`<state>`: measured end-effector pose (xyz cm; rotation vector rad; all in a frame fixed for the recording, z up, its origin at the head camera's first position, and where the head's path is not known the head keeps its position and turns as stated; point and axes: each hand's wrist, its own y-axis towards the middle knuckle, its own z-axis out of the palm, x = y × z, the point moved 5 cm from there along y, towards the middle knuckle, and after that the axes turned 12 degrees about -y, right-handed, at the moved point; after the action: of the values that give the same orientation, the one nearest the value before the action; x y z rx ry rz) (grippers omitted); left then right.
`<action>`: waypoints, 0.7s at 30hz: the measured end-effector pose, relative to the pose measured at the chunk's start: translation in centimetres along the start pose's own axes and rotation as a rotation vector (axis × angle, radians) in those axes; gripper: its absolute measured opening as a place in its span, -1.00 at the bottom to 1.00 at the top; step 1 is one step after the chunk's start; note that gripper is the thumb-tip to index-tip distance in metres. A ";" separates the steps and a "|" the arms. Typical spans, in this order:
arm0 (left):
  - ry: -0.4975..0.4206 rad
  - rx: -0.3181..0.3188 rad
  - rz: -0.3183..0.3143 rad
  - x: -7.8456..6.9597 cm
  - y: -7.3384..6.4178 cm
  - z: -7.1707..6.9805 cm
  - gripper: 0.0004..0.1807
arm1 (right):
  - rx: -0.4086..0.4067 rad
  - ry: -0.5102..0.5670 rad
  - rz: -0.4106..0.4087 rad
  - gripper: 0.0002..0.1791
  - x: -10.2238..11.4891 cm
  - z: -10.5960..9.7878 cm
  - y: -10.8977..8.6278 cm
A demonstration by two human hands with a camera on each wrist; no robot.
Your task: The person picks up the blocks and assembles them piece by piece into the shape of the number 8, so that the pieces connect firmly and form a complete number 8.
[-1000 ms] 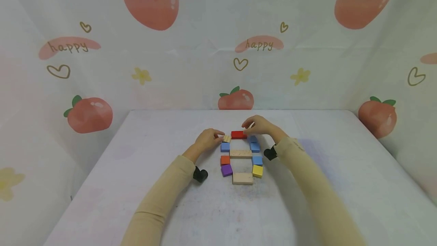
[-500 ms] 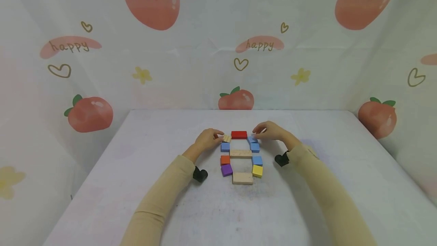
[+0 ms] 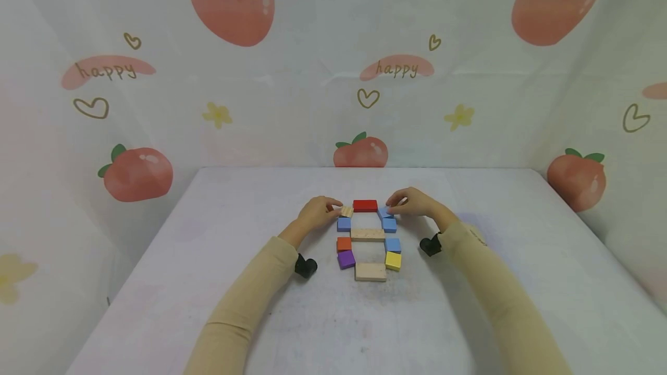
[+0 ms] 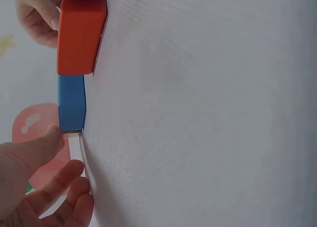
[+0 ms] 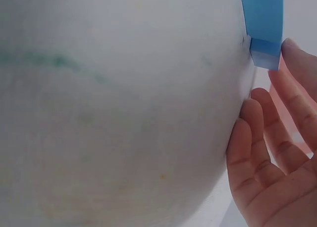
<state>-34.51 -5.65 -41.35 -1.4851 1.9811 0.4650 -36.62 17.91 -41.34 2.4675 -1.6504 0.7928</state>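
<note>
In the head view, wooden blocks form a figure-eight outline on the table. My left hand (image 3: 315,213) pinches a striped natural-wood block (image 3: 347,211) at the upper left corner. In the left wrist view, the thumb and fingers of that hand lie around the block's end, beyond a blue block (image 4: 72,103) and an orange-red block (image 4: 81,33). At the upper right corner, my right hand (image 3: 417,202) pinches a tilted light blue block (image 3: 385,213) between thumb and index finger. Between the two hands lies a red block (image 3: 365,206).
Natural-wood blocks form the middle bar (image 3: 367,235) and the bottom bar (image 3: 370,272). A purple block (image 3: 346,259) is at lower left, a yellow block (image 3: 393,261) at lower right. The white table (image 3: 292,328) meets a printed curtain (image 3: 292,74) behind.
My right hand has moved from the red block's right end rightward and slightly nearer, onto the light blue corner block. The left hand and the blocks look unchanged.
</note>
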 end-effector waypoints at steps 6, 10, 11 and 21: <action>0.000 0.000 0.007 -0.1 -0.1 -0.1 -0.68 | 0.003 0.023 0.026 -0.68 -0.1 0.1 0.0; -0.001 0.004 0.000 0.0 -0.1 0.0 -0.68 | -0.001 0.027 0.043 -0.68 -0.2 0.1 0.0; -0.001 0.005 -0.002 0.0 -0.1 0.0 -0.67 | -0.003 0.027 0.043 -0.68 -0.2 0.1 -0.1; -0.041 0.010 -0.006 0.3 -0.1 -0.1 -0.63 | -0.038 0.045 0.002 -0.62 0.0 -0.2 -0.8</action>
<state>-34.53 -5.96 -41.43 -1.4642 1.9440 0.4788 -35.98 18.30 -40.93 2.4048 -1.6380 0.8040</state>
